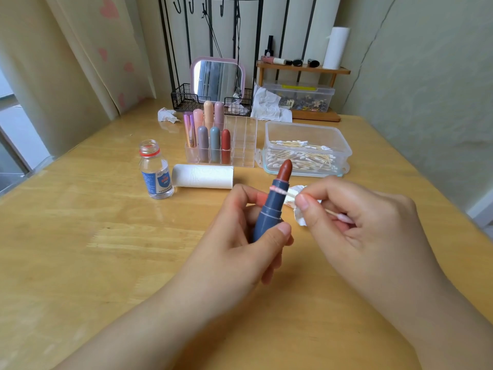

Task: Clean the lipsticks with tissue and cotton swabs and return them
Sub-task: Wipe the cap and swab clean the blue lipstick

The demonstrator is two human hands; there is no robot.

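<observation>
Just in front of the swab box (pixel 306 148), your left hand (pixel 240 236) grips the blue lipstick (pixel 269 212), brick-red bullet raised; your right hand (pixel 354 217) pinches a pink-stained cotton swab (pixel 289 193) against its collar. Keep the tube upright, turn it slowly, spare the bullet.

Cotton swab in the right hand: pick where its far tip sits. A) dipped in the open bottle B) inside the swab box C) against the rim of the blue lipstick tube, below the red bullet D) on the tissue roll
C: the right hand pinches the cotton swab, whose tip meets the rim of the blue lipstick gripped by the left hand.
</observation>
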